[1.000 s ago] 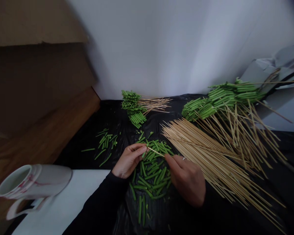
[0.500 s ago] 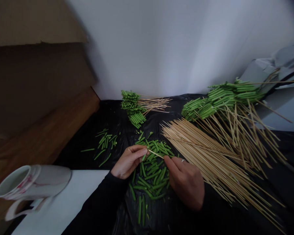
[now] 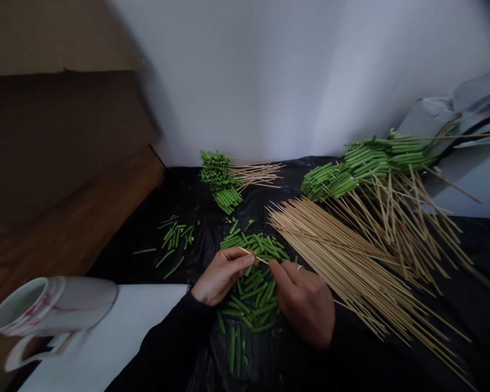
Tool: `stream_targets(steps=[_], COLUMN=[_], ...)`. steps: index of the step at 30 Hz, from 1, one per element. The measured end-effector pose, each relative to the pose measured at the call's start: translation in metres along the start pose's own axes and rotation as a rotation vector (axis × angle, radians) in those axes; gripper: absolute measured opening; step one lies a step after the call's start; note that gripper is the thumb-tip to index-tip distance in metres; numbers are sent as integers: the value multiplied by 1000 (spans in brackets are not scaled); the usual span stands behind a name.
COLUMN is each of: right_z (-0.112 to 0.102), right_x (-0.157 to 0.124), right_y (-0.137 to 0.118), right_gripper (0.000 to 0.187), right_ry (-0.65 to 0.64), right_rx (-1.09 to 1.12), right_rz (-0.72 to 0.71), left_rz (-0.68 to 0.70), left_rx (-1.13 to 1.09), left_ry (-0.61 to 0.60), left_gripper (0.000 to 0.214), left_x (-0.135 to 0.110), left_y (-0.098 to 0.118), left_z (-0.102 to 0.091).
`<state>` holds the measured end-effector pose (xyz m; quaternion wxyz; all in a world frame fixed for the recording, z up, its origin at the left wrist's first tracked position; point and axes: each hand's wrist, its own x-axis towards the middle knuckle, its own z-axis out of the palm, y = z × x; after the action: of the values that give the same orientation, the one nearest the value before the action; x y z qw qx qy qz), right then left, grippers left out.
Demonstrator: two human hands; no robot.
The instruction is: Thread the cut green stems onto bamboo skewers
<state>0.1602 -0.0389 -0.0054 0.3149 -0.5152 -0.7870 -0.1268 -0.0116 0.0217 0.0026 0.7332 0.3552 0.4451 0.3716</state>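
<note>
My left hand (image 3: 222, 273) is closed, thumb and forefinger pinching near the pointed end of a thin bamboo skewer (image 3: 262, 260). The skewer's tip shows just past those fingertips. Whether a bean piece is also pinched there is hidden. My right hand (image 3: 304, 299), with a ring on one finger, grips the same skewer farther back, its fist covering the rest. Both hands hover over a loose pile of cut green bean pieces (image 3: 255, 296), which lies on black plastic sheeting (image 3: 212, 354).
Bare bamboo skewers (image 3: 351, 256) lie in a large heap to the right. Behind them are stacked skewers threaded with green beans (image 3: 367, 163); a smaller such stack (image 3: 220, 177) lies by the wall. Scattered bean bits (image 3: 175, 239) are at left, near a white mug (image 3: 77, 302).
My hands have come closer together, the left shifting right and the right slightly left. The skewer's tip now pokes out beyond my left fingertips, and less of its length shows between the hands.
</note>
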Motion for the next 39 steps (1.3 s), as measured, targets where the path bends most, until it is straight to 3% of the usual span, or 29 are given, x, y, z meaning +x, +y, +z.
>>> stream_targets(steps=[7,13,22,27,32,39], right_z=[0,-3,1,2,1,2], right_x=[-1,0,2,2,3,2], right_y=[5,1,-4,13,32,32], right_gripper=[26,28,29,25,22,22], right_ry=[-5,-8,-10,16,57,45], right_rx=[9,6,33,25,-74,-109], right_rz=[-1,4,-3,39,106,87], left_rz=[64,30,41,71,335,481], left_rx=[-6,-8,96,145,395,871], left_ry=[3,-20,-10,-33,210,125], left_gripper=[17,17,20,30,22,15], left_x=[1,1,-2,2,9,9], left_y=[5,4,-10,1,17,11], left_z=[-3,-5,10,-4,-28,-27])
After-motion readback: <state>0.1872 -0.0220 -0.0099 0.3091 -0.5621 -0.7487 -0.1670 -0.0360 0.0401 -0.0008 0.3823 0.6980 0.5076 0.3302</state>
